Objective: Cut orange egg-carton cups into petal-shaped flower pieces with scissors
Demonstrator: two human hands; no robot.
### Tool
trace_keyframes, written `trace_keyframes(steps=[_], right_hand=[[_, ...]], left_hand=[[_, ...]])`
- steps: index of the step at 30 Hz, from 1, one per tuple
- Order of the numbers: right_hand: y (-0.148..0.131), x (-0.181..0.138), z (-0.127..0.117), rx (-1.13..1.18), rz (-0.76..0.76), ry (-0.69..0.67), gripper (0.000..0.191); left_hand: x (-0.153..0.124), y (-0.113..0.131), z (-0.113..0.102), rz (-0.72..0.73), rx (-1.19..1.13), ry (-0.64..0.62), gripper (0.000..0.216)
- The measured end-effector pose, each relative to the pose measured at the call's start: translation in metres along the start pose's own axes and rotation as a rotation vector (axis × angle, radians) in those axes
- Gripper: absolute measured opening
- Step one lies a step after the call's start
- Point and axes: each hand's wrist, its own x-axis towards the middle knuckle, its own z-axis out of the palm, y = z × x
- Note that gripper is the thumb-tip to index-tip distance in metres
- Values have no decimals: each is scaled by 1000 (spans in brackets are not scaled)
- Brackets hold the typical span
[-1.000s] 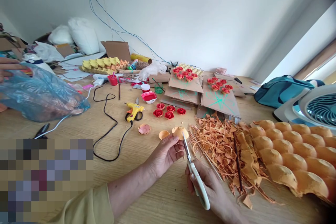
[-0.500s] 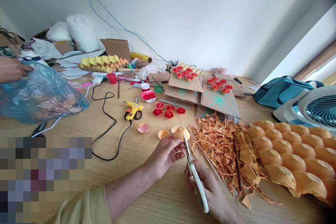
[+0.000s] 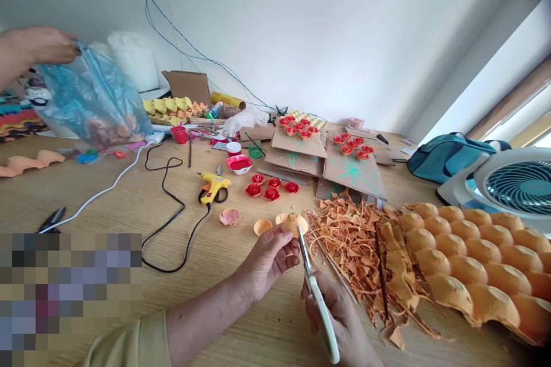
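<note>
Between the thumb and fingers of my left hand is a small orange egg carton cup, pinched at its edge. My right hand is closed round the white-handled scissors, whose blades reach up to the cup's right side. Just behind the cup, cut orange cups lie on the wooden table. Beside my right hand spreads a heap of orange carton scraps. A layered pale-orange cup flower and several red painted flowers sit farther back.
A yellow glue gun with a black cord lies left of centre. At the right are an orange egg tray and a white fan. Another person's hand holds up a blue plastic bag. Cardboard sheets carry more red flowers.
The other person's hand has lifted the blue bag, uncovering a carton strip at the left. My view has shifted slightly; my hands keep hold of the cup and scissors.
</note>
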Motion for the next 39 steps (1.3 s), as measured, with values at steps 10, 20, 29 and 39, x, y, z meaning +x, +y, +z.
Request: trace_keyframes(steps=[10, 20, 29, 39], right_hand=[[7, 4, -1, -55, -8, 29, 43], [-6, 10, -1, 88, 104, 27, 57], [-4, 13, -7, -14, 89, 46, 52], [-9, 12, -10, 70, 114, -32, 54]], left_hand=[[1, -1, 3, 3, 0, 37, 25], [4, -1, 14, 18, 78, 42, 28], [7, -3, 15, 21, 79, 61, 30], [10, -5, 7, 19, 132, 18, 33]])
